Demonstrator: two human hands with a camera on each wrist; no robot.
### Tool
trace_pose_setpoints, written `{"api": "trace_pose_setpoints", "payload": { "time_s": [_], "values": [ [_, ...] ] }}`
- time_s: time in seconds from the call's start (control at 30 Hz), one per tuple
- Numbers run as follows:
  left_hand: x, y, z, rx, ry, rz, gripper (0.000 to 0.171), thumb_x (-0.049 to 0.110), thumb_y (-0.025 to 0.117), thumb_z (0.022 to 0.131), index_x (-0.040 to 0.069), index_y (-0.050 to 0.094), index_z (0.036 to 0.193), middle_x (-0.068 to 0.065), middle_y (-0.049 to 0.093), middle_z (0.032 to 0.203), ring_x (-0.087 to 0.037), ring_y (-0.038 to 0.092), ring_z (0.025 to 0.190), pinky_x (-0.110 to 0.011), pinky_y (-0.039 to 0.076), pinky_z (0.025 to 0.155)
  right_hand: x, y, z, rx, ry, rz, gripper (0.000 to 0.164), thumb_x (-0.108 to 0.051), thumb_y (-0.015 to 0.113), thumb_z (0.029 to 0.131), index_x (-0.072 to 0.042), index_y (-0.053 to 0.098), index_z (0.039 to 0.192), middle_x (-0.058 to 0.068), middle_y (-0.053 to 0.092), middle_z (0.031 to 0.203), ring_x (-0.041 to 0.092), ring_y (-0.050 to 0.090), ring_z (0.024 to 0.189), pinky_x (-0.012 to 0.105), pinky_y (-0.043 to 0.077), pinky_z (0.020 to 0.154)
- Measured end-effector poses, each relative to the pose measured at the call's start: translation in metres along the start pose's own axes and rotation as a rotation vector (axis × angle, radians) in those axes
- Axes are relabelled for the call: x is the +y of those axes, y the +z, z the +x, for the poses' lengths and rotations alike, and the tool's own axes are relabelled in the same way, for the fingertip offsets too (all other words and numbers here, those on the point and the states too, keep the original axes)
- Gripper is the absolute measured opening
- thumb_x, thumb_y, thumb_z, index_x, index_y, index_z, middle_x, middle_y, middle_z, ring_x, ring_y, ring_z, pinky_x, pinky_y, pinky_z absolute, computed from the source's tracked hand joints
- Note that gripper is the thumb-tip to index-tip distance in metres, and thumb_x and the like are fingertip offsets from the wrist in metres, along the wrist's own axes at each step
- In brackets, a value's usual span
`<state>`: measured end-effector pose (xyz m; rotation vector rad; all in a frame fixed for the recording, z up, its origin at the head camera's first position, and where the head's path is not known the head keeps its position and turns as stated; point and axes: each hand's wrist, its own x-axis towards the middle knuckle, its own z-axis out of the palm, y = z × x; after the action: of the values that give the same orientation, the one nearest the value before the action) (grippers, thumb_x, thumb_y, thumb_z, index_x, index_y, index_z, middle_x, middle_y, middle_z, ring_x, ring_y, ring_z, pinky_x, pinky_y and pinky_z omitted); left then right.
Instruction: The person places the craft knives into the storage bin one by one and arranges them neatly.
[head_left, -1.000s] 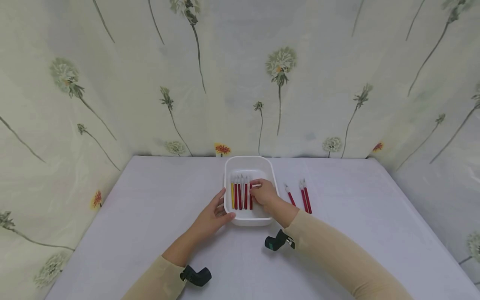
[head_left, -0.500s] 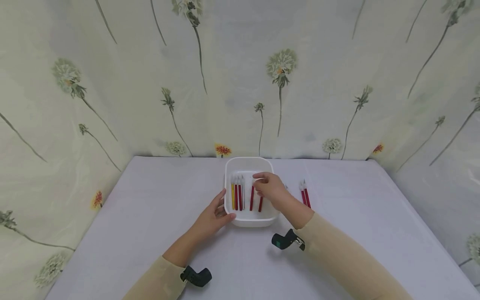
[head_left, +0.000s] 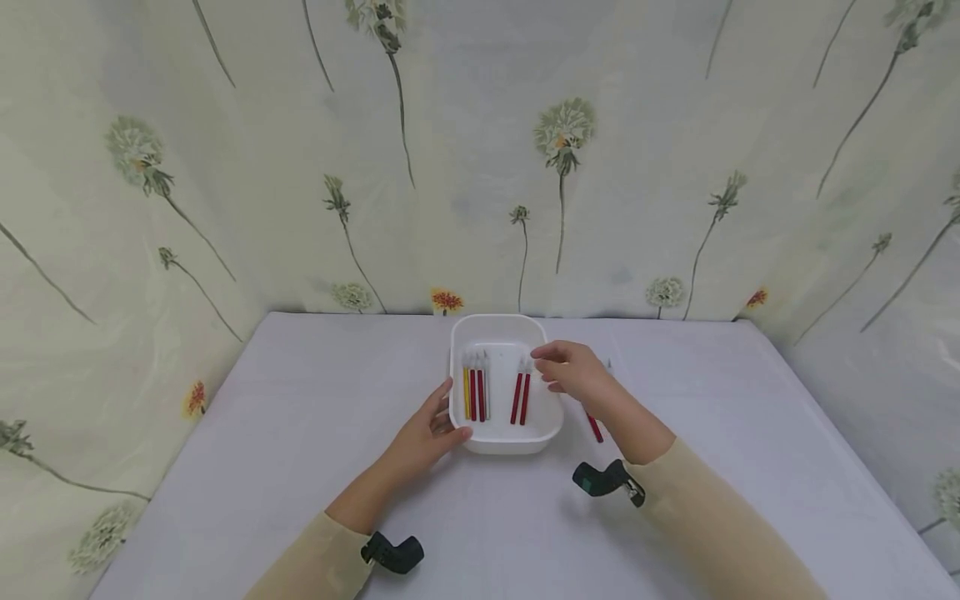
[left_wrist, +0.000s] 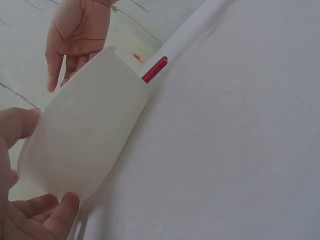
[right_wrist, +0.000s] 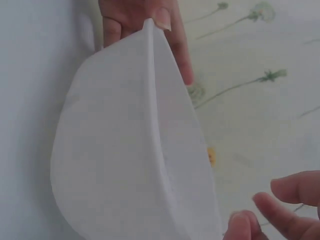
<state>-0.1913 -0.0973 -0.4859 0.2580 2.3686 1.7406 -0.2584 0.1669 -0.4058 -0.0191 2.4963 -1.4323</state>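
My left hand [head_left: 416, 442] grips the near left side of a white plastic tub [head_left: 504, 443], thumb at the rim and fingers along the outer wall. Inside the tub, on the left, lie a yellow pen-like stick [head_left: 466, 396], two red ones [head_left: 482, 398] and a pale one [head_left: 487, 400], side by side with whitish pointed tips. Two more red pen-like sticks [head_left: 526, 400] lie at the tub's right. My right hand [head_left: 573, 369] hovers at the right rim, fingers loosely bent and holding nothing; in the right wrist view its fingertips [right_wrist: 240, 225] stand apart.
On the table right of the tub lies a red stick [head_left: 595, 429], partly hidden by my right arm, with a pale tip [head_left: 609, 364] showing behind the hand. A flower-printed cloth [head_left: 480, 167] hangs behind the white table [head_left: 337, 358].
My right hand has shifted two red sticks from the row towards the tub's right side, let go, and drawn back to the right rim. My left hand has stayed put.
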Motion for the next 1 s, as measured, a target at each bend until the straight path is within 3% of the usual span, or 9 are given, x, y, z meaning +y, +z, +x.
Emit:
{"api": "trace_pose_setpoints", "payload": {
  "time_s": [0.53,0.77,1.0],
  "values": [
    [0.000,0.000,0.000,0.006,0.002,0.002,0.088,0.030,0.075,0.092,0.023,0.021,0.161,-0.016,0.039,0.156,-0.036,0.046,0.138,-0.049,0.046,0.105,0.032,-0.038,-0.014,0.010,-0.041,-0.145,0.039,-0.025,0.056,0.103,-0.003,0.056,0.135,0.021,0.058,0.128,0.038,0.060,0.112,0.048,0.055,0.095],
    [0.000,0.000,0.001,-0.001,0.013,-0.006,0.088,0.029,0.074,0.092,0.023,0.020,0.161,-0.017,0.038,0.156,-0.037,0.046,0.138,-0.048,0.047,0.104,0.054,-0.053,-0.013,0.056,-0.064,-0.256,0.040,-0.028,0.056,0.103,-0.003,0.057,0.134,0.020,0.060,0.126,0.034,0.062,0.107,0.043,0.058,0.088],
    [-0.001,0.000,0.001,0.006,-0.004,0.008,0.088,0.030,0.075,0.092,0.025,0.020,0.161,-0.017,0.038,0.157,-0.036,0.045,0.138,-0.049,0.047,0.104,0.074,-0.060,-0.007,0.091,-0.071,-0.268,0.036,-0.023,0.057,0.103,0.000,0.059,0.130,0.020,0.062,0.121,0.032,0.063,0.104,0.042,0.058,0.086]
  ]
}}
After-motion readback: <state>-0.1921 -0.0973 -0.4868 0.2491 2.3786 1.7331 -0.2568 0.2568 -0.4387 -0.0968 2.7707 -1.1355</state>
